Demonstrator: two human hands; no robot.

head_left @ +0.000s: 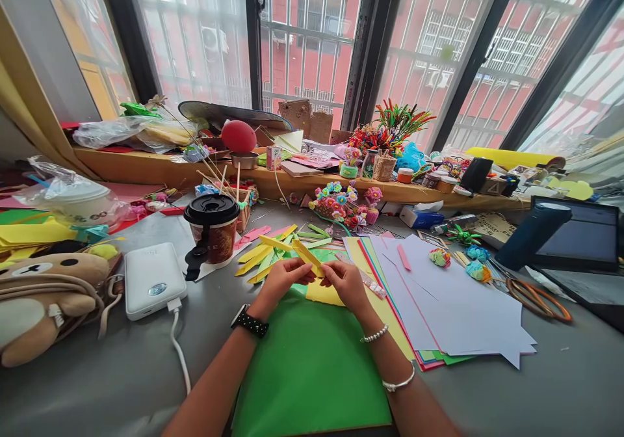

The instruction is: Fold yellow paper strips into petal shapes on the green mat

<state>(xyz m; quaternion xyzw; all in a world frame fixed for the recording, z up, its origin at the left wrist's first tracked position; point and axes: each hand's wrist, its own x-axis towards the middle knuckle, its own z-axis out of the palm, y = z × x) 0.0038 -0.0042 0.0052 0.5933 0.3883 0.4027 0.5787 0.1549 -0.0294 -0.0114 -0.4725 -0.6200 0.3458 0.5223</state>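
My left hand (284,277) and my right hand (345,281) meet over a green paper sheet (312,365) on the grey table. Both pinch a narrow yellow paper strip (308,255) that slants up to the left between them. Fingers of both hands are closed on it. A black watch sits on my left wrist and bead and metal bracelets on my right. More yellow and green strips (266,255) lie fanned out just beyond my hands. A yellow sheet (324,292) lies under my right hand.
A lidded coffee cup (213,225) and white power bank (153,279) with cable sit left. A stack of coloured and white paper (453,300) lies right, with scissors (539,297), a dark bottle (531,232) and tablet (582,235). Paper flowers (341,203) and craft clutter line the sill.
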